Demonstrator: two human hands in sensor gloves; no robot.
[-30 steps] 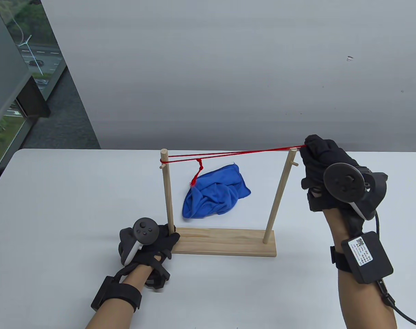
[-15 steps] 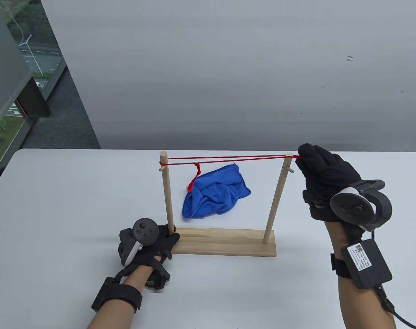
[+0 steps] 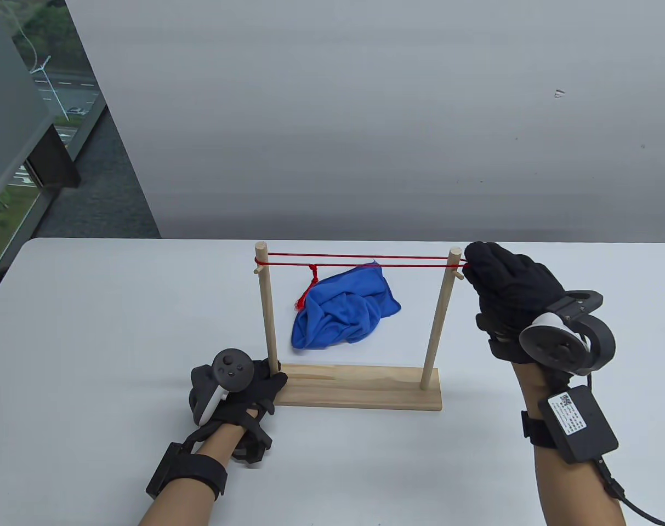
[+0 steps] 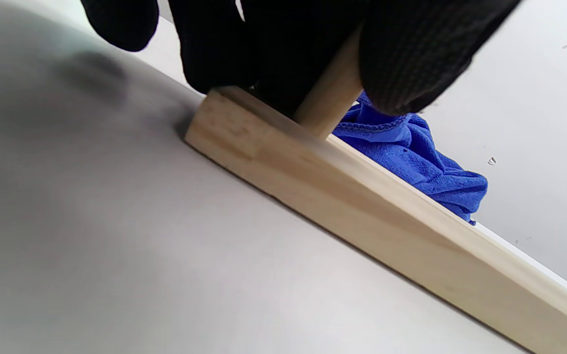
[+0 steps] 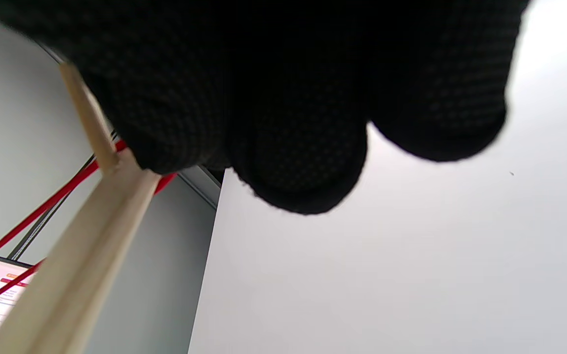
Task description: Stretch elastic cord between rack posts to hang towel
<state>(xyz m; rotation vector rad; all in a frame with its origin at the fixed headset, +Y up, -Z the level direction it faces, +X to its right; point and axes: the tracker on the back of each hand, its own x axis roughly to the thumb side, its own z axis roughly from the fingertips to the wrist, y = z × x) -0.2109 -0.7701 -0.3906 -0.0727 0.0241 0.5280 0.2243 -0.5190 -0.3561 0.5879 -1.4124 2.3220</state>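
Observation:
A wooden rack stands on the table: a flat base point(image 3: 359, 388) with a left post point(image 3: 266, 307) and a right post point(image 3: 441, 318). A red elastic cord point(image 3: 359, 261) runs as two strands between the post tops, with a knotted tail point(image 3: 308, 287) hanging near the left. A crumpled blue towel point(image 3: 346, 309) lies on the table behind the rack; it also shows in the left wrist view point(image 4: 411, 157). My left hand point(image 3: 255, 386) grips the foot of the left post point(image 4: 330, 93) at the base point(image 4: 362, 196). My right hand point(image 3: 477, 266) holds the cord's end beside the right post's top point(image 5: 91, 123).
The white table point(image 3: 91, 329) stretches to the left and front of the rack. A grey wall point(image 3: 365, 109) stands behind the table. A window point(image 3: 20, 109) is at the far left.
My right hand has moved down and left, bringing the cord loop from above the right post down over its top. The cord now runs level. The left hand has not moved.

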